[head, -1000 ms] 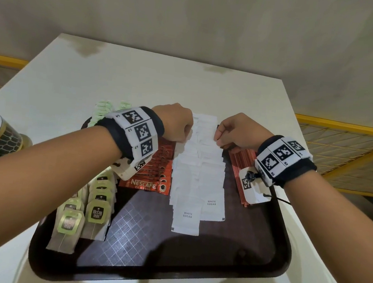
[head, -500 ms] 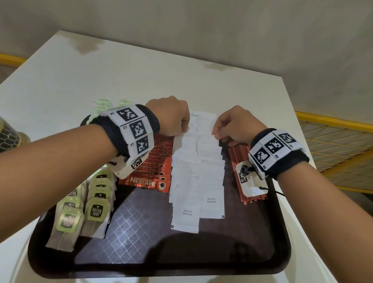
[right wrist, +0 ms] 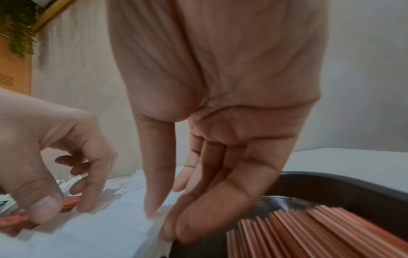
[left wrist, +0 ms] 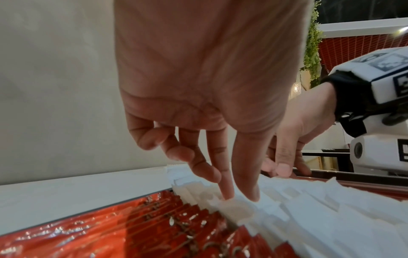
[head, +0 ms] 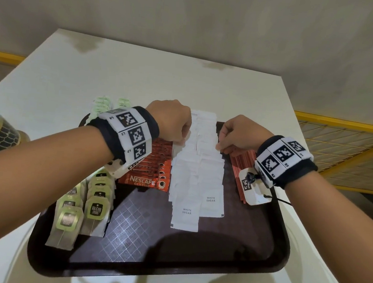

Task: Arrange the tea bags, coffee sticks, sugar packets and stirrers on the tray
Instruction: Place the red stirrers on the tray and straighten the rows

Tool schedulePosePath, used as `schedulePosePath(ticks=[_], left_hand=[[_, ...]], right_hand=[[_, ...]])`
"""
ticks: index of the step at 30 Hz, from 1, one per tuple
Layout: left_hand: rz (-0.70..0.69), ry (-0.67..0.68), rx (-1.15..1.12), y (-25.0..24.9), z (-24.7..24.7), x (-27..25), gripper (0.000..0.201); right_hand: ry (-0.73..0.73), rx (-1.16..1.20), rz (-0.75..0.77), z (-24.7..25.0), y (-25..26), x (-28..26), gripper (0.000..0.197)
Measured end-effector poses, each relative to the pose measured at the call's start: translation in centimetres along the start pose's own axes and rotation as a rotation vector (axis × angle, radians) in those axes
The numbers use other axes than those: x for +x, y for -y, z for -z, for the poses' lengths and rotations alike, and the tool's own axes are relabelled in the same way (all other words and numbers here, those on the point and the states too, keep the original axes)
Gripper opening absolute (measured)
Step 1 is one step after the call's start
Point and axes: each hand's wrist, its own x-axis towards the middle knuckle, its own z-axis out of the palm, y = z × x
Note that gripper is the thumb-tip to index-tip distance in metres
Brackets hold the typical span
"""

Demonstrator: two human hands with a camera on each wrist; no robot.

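Sugar packets (head: 197, 171) lie in overlapping rows mid-tray (head: 259, 256), between coffee sticks (head: 154, 168) and stirrers (head: 238, 166); left hand (head: 171, 122) and right hand (head: 240, 134) pinch the rows' opposite edges with thumb and fingertips

Readable print, all on the tray (head: 260, 260): "NESCAFE CLASSIC" on nearest red coffee stick (head: 143, 181); "WHITE SUGAR" on two nearest sugar packets (head: 187, 211); "McCoy teas" on tea bag tags (head: 96, 210) along left edge; wristband markers unreadable.
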Motion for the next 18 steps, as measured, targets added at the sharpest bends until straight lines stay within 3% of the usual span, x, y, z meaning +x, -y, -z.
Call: schedulePosePath(ticks=[18], left_hand=[[0.047, 0.022, -0.116, -0.1, 0.0, 0.5, 0.005]], right_hand=[[-0.037, -0.067, 0.052, 0.0, 1.1, 0.3, 0.013]])
